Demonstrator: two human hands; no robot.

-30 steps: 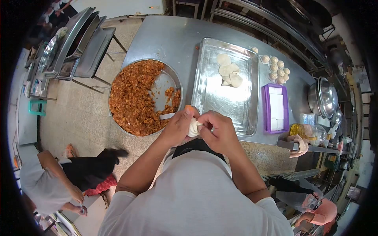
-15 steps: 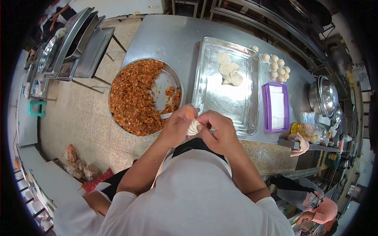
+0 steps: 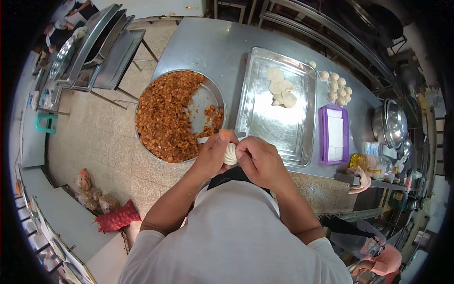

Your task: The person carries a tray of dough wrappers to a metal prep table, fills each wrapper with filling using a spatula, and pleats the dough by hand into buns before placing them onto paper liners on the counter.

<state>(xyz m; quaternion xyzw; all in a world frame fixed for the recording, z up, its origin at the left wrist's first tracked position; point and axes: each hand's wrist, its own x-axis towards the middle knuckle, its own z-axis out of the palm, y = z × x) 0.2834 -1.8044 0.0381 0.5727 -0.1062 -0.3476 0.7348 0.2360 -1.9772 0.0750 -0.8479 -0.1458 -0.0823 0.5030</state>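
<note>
A white bun [image 3: 231,155] with spiral pleats is held in front of my body, just off the table's near edge. My left hand [image 3: 213,155] is closed around its left side, with the thumb by the top. On the right side, the fingertips of my right hand [image 3: 261,161] pinch the dough at the pleats. Just beyond my hands, a spatula [image 3: 203,140] rests in a round pan [image 3: 224,97] of reddish-brown chopped filling [image 3: 165,113]. Several flat dough wrappers [image 3: 281,87] lie overlapping on a metal tray [image 3: 265,137].
Several pleated buns [image 3: 338,87] sit on the steel table [image 3: 208,42] past the tray. A purple basket [image 3: 323,135] holds white paper sheets. Metal bowls [image 3: 392,123] and an oil bottle [image 3: 369,162] stand at right. A red mesh bag [image 3: 118,217] lies on the floor, lower left.
The view has shifted slightly, and more of the bun's pleats show. My hands stay on it. Another person's arm and white sleeve have left the lower left, uncovering the red mesh bag.
</note>
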